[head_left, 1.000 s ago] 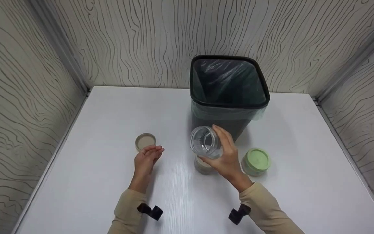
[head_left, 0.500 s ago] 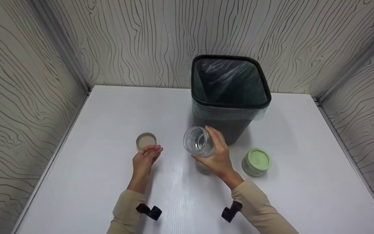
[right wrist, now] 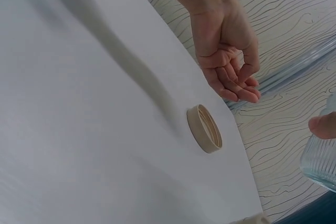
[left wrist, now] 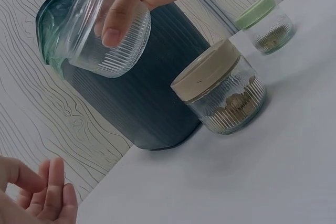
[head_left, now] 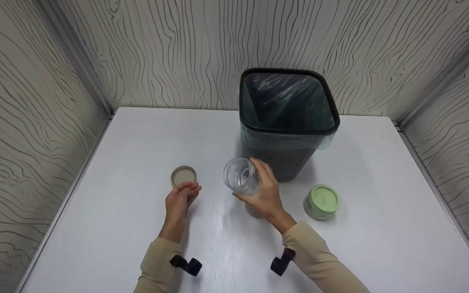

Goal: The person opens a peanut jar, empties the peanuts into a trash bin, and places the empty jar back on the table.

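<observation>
My right hand (head_left: 266, 194) grips a clear ribbed glass jar (head_left: 240, 176) by its side, holding it tilted above the table with its open mouth facing left. Nothing shows inside the glass. My left hand (head_left: 178, 201) hovers with loosely curled fingers and holds nothing; it is nearest to a beige lid (head_left: 183, 174) that lies upturned on the table. Below the right hand stands a second glass jar (left wrist: 233, 100) with a beige lid on and brown bits at its bottom, mostly hidden in the head view.
A dark bin (head_left: 277, 156) with a translucent green liner stands behind the right hand. Right of that hand is a jar with a green lid (head_left: 323, 201), brown bits in its base. Wood-patterned panels (head_left: 169, 53) enclose the white table (head_left: 136, 142).
My right hand has carried the glass jar left, toward the left hand, covering more of the beige-lidded jar. The left hand has barely shifted.
</observation>
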`<state>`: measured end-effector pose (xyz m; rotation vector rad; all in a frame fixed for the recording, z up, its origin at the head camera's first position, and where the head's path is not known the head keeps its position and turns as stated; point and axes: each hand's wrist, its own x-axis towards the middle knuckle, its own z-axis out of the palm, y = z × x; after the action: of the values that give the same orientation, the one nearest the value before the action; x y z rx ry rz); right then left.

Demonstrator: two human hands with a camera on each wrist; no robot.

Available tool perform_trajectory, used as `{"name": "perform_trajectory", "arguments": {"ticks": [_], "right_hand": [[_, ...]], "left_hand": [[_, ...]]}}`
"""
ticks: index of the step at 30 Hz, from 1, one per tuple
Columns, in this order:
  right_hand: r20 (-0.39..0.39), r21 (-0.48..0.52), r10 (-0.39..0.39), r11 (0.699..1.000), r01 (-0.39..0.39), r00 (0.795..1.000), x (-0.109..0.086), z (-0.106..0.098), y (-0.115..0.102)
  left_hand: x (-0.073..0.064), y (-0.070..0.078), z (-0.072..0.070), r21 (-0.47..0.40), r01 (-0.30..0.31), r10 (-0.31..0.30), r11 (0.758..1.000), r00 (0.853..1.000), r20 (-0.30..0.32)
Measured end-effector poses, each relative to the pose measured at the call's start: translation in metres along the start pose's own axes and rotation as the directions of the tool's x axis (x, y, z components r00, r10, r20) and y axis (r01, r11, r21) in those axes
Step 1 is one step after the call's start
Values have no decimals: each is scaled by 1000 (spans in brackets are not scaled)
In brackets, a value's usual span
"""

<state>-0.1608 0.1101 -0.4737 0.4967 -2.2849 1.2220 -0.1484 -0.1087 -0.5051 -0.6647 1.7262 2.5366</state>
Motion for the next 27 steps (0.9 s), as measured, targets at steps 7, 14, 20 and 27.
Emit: {"name": "perform_trajectory", "arguments": {"ticks": [7, 14, 20, 27], "right_hand": [[23, 29, 60, 998, -60, 998, 4, 6, -3], [24, 34, 106, 994, -106, 994, 8, 14, -7], [37, 45, 140, 989, -141, 990, 6, 18, -7], [49, 48, 187, 981, -189, 981, 5, 23, -8]], "left_hand": [[-1, 2, -3, 20, 24, -24, 1000, 1000, -9], [-2, 2, -7, 38, 29, -29, 999, 1000, 3], [-3, 1, -10, 73, 26, -26, 997, 1000, 1], [-4, -1, -12, 63, 23, -23, 998, 1000, -4]]}}
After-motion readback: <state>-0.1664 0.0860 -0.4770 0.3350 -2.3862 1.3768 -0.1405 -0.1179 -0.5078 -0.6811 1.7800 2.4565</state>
